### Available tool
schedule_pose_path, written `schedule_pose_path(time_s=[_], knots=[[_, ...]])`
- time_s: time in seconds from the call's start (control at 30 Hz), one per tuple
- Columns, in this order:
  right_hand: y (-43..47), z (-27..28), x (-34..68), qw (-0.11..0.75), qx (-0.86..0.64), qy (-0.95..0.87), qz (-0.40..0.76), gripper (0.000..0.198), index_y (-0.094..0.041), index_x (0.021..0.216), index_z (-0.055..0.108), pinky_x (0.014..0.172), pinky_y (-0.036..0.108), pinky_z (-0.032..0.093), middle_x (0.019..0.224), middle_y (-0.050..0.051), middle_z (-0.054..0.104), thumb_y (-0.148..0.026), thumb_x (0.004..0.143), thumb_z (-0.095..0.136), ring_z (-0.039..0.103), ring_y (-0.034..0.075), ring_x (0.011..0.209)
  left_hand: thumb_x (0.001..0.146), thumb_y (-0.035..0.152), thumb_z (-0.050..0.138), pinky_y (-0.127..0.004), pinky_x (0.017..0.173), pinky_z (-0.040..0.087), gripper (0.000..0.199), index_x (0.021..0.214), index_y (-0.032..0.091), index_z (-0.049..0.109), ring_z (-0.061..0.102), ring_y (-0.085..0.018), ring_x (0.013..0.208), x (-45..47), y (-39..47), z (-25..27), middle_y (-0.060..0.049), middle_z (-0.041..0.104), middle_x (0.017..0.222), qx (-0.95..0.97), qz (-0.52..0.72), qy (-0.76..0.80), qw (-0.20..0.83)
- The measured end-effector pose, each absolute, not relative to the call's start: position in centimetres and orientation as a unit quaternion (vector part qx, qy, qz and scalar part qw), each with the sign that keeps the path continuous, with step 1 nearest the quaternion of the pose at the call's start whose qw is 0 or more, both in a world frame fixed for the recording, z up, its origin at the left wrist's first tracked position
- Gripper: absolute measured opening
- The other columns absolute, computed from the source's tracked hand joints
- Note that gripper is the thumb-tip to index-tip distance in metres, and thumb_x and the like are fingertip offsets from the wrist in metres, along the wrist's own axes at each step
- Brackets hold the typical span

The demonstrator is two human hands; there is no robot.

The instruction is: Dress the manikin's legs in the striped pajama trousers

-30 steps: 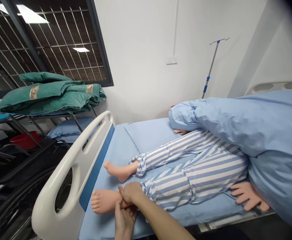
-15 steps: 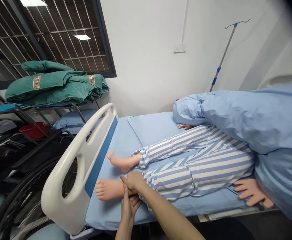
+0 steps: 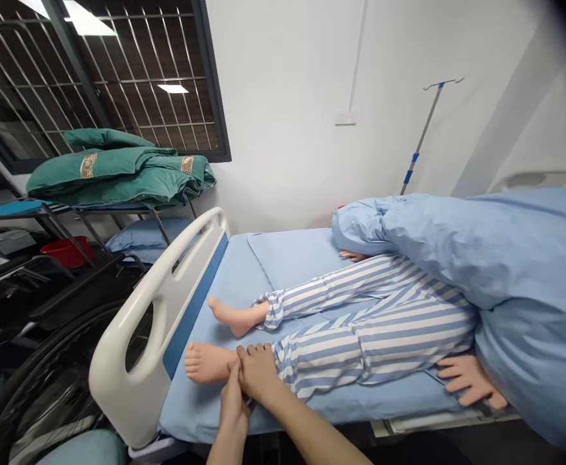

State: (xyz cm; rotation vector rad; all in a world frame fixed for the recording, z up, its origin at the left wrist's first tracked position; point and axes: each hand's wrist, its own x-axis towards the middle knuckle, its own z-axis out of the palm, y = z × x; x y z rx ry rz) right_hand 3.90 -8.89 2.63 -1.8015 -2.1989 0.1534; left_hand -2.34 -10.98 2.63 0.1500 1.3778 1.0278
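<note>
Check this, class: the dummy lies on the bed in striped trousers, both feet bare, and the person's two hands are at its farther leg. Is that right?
No: the head view shows the person's left hand and right hand at the nearer leg, not the farther leg. The rest holds: the dummy lies on the bed in striped trousers, both feet bare.

Your right hand (image 3: 258,373) covers the dummy's near ankle (image 3: 231,357), your left hand (image 3: 233,403) touching its side; striped trousers (image 3: 408,326) run under the blue quilt (image 3: 505,252), opposite the white footboard (image 3: 104,380).
</note>
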Motion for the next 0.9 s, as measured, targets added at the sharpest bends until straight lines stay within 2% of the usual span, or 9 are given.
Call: schedule_pose_path(time_s=[0.13, 0.23, 0.4, 0.5, 0.67, 0.9], knots=[[-8.2, 2.6, 3.9, 0.125, -0.615, -0.774, 0.079, 0.034, -0.020, 0.105, 0.049, 0.073, 0.042, 0.037, 0.089, 0.011, 0.061, -0.038, 0.081, 0.034, 0.056, 0.025, 0.082, 0.063, 0.039, 0.060, -0.033, 0.064, 0.048, 0.036, 0.095, 0.021, 0.056, 0.061, -0.021, 0.072, -1.5, -10.1, 3.0, -0.004, 0.063, 0.082, 0.017, 0.479, 0.555, 0.681], [-6.9, 2.7, 4.2, 0.089, -0.587, -0.796, 0.117, 0.036, -0.021, 0.104, 0.048, 0.065, 0.040, 0.040, 0.089, 0.010, 0.062, -0.042, 0.080, 0.033, 0.058, 0.026, 0.077, 0.068, 0.038, 0.053, -0.033, 0.064, 0.048, 0.032, 0.095, 0.020, 0.056, 0.060, -0.020, 0.071, -1.2, -9.4, 2.6, -0.004, 0.062, 0.076, -0.003, 0.510, 0.491, 0.707], [-5.3, 2.6, 4.8, 0.052, -0.540, -0.828, 0.143, 0.036, -0.019, 0.101, 0.049, 0.060, 0.036, 0.042, 0.088, 0.010, 0.062, -0.041, 0.076, 0.035, 0.060, 0.026, 0.075, 0.070, 0.034, 0.051, -0.033, 0.069, 0.048, 0.035, 0.102, 0.019, 0.055, 0.060, -0.020, 0.075, -1.1, -9.0, 1.1, -0.006, 0.062, 0.084, 0.004, 0.550, 0.428, 0.718], [-4.5, 2.5, 4.9, 0.034, -0.522, -0.840, 0.147, 0.039, -0.017, 0.099, 0.049, 0.059, 0.036, 0.044, 0.085, 0.010, 0.062, -0.042, 0.069, 0.043, 0.060, 0.026, 0.073, 0.071, 0.032, 0.052, -0.032, 0.068, 0.048, 0.035, 0.104, 0.020, 0.054, 0.060, -0.019, 0.076, -1.1, -9.4, -0.4, -0.005, 0.062, 0.088, 0.013, 0.564, 0.433, 0.703], [-3.4, 2.3, 4.8, -0.002, -0.497, -0.850, 0.176, 0.049, -0.017, 0.096, 0.049, 0.058, 0.035, 0.045, 0.082, 0.010, 0.063, -0.047, 0.058, 0.055, 0.060, 0.026, 0.070, 0.074, 0.034, 0.050, -0.028, 0.066, 0.048, 0.030, 0.100, 0.019, 0.055, 0.060, -0.018, 0.075, -1.2, -10.0, -2.3, -0.006, 0.063, 0.082, 0.016, 0.579, 0.449, 0.681], [-3.6, 1.9, 4.4, 0.002, -0.519, -0.841, 0.151, 0.053, -0.016, 0.098, 0.048, 0.057, 0.037, 0.047, 0.080, 0.011, 0.063, -0.046, 0.055, 0.059, 0.060, 0.027, 0.068, 0.077, 0.032, 0.043, -0.025, 0.061, 0.048, 0.031, 0.103, 0.019, 0.055, 0.060, -0.017, 0.073, -1.1, -9.8, -2.1, -0.005, 0.064, 0.080, 0.004, 0.583, 0.451, 0.676]])
